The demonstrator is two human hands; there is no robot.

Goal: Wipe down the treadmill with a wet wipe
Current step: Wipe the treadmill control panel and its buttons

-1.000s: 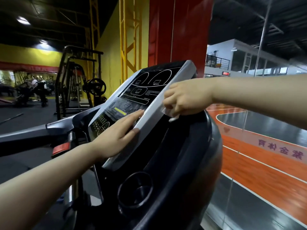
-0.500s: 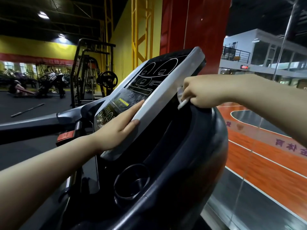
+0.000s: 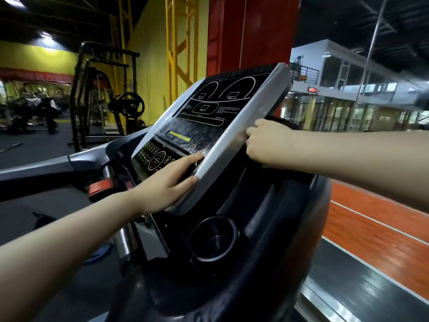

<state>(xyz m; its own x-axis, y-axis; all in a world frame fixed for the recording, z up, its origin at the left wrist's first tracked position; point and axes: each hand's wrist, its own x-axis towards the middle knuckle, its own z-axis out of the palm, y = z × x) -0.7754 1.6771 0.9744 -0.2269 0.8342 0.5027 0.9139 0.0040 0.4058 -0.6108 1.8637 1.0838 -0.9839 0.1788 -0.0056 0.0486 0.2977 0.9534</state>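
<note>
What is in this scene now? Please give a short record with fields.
place: gym hall
machine: black treadmill console panel with silver frame, tilted
left hand: flat on the panel's lower corner, fingers spread
right hand: closed at the frame's right edge
wet wipe: not visible; possibly hidden in the right grip
round black cup holder: below the panel

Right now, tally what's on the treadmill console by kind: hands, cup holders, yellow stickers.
Hands: 2, left hand and right hand
Cup holders: 1, cup holder
Yellow stickers: 1, yellow sticker
Total: 4
</note>
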